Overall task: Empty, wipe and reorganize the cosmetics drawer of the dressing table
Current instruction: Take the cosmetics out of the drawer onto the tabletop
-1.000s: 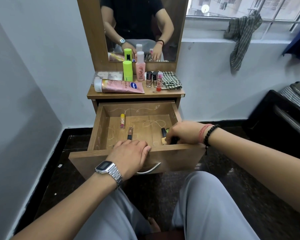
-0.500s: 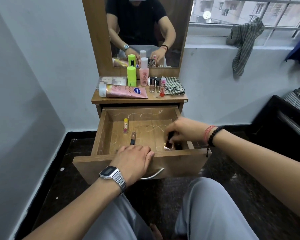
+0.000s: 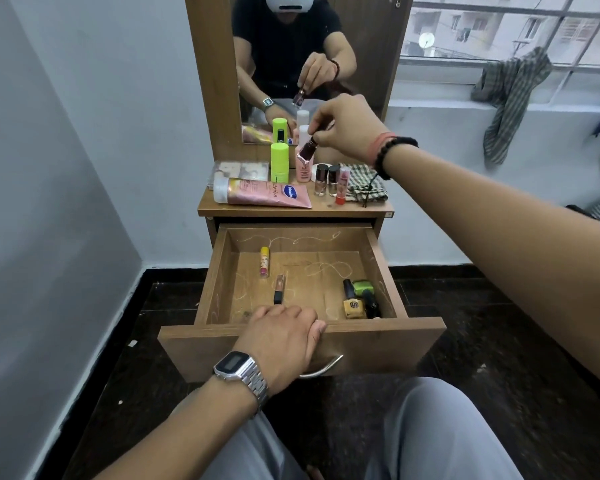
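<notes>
Open wooden drawer [image 3: 302, 336], few cosmetics left inside.
Yellow lip balm [image 3: 264, 261] far left, brown tube [image 3: 279, 289] centre, yellow and green polish bottles [image 3: 355, 299] near right.

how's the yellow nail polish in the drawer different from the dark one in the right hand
The yellow nail polish lies on its side in the drawer's front right corner, untouched; the dark nail polish hangs tilted above the tabletop, pinched by its cap in the right hand. The yellow one's glass is opaque yellow with a black logo; the dark one's is deep maroon. Both are small bottles with dark caps.
</notes>
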